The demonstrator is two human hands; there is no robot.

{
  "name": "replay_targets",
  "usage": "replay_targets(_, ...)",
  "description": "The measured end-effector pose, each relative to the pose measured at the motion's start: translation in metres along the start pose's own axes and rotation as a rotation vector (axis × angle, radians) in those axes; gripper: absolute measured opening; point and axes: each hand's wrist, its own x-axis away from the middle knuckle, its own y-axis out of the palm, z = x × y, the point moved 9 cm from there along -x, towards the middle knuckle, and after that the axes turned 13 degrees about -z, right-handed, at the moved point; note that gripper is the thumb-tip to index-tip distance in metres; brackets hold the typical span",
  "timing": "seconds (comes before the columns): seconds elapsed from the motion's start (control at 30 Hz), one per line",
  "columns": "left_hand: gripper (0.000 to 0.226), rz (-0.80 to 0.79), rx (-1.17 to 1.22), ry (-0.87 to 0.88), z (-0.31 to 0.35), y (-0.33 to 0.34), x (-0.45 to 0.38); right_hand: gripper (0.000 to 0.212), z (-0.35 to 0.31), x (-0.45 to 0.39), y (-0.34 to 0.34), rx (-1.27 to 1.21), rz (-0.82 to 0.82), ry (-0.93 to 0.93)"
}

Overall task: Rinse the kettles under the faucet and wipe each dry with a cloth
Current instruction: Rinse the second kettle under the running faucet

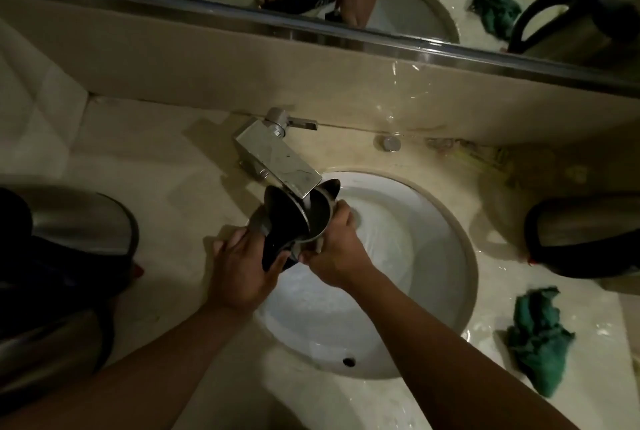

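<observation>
Steel kettle with black flip lid (313, 221) tilted mouth-up beneath square chrome faucet (280, 161) to catch water, left hand (242, 267) gripping its lid, right hand (332, 249) clasping its body.

A silver-and-black kettle (313, 218), a white sink (433, 221), a green cloth (535, 332), a beige marbled counter (173, 215).

Dim, warm-yellow cast overall. Brightest patch is the white sink (398, 256) bowl; everything falls off darker away from it, near black far left of the sink. Soft shadows on the counter (166, 194) left of the sink. Specular glare on the faucet (277, 159) just behind the sink and on wet patches right of it. Strong wide-angle bending: mirror edge (311, 31) beyond the sink bows. Corners smeared, soft detail, noisy.
</observation>
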Motion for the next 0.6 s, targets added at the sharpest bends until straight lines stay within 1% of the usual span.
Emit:
replay_targets(0.2, 0.046, -0.019, -0.002, -0.011, 0.0031, -0.0014, -0.0012, 0.116, -0.0011, 0.0022, -0.0006, -0.007, 0.014, -0.006)
replay_targets(0.33, 0.042, -0.028, -0.013, -0.013, 0.0020, 0.0007, -0.0024, 0.112, 0.0020, 0.0036, 0.0009, -0.021, 0.015, -0.007)
replay_targets(0.6, 0.039, -0.054, -0.023, -0.025, -0.0016, 0.0059, -0.0036, 0.117, 0.0011, 0.0006, 0.0012, -0.016, 0.013, -0.004)
